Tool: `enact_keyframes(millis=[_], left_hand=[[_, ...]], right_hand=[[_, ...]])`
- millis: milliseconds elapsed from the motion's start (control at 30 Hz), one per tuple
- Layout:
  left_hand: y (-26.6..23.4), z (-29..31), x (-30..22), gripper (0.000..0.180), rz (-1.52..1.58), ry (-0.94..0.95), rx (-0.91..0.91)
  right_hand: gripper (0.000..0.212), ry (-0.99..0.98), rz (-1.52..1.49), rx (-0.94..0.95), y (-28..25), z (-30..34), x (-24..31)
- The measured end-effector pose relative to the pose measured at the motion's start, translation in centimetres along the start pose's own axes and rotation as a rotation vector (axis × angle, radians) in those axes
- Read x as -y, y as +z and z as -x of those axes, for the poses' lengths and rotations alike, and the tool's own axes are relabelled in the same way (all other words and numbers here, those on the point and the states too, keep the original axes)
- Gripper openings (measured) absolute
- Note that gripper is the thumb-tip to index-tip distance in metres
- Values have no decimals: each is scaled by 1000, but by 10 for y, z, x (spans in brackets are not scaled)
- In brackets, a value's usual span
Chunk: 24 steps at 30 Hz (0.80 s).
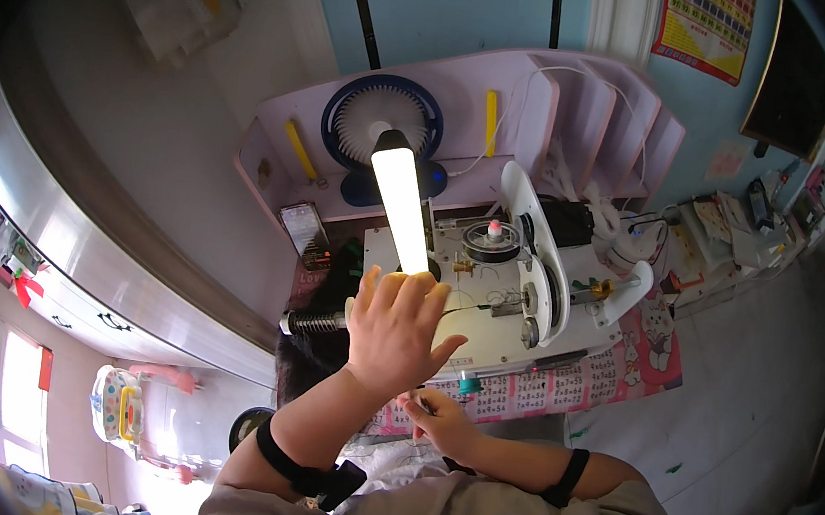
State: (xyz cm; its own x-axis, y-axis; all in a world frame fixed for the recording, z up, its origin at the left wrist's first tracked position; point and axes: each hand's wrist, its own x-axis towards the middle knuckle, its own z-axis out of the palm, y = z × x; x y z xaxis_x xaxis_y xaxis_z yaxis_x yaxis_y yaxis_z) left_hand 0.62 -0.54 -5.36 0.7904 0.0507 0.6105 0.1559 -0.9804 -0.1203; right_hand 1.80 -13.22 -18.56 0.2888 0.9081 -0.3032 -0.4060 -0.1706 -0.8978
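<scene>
Blue-rimmed fan (383, 124) behind, facing forward, likely for air. Lit lamp (402, 211) slants above work, probably for light. Left hand (393, 326) palm down at lamp's near end, grip spread, thumb apart; contact hidden. Right hand (442, 424) lower, grip together, seemingly clamped on small dark piece (425, 402). White-topped machine (514, 280) on table (658, 364), beyond hands, presumably for reach.
</scene>
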Motion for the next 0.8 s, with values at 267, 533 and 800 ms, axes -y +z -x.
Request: enact_keyframes(millis=[267,533,800], left_hand=[[26,-4,-4,14,67,196,-252],[33,-9,-6,19,154,202,-313],[32,1,-8,18,81,186,-235]], right_hand=[[28,-402,398,-381,-26,19,5],[24,-357,194,-371,-43,19,0],[23,-395,148,-359,-54,17,1]])
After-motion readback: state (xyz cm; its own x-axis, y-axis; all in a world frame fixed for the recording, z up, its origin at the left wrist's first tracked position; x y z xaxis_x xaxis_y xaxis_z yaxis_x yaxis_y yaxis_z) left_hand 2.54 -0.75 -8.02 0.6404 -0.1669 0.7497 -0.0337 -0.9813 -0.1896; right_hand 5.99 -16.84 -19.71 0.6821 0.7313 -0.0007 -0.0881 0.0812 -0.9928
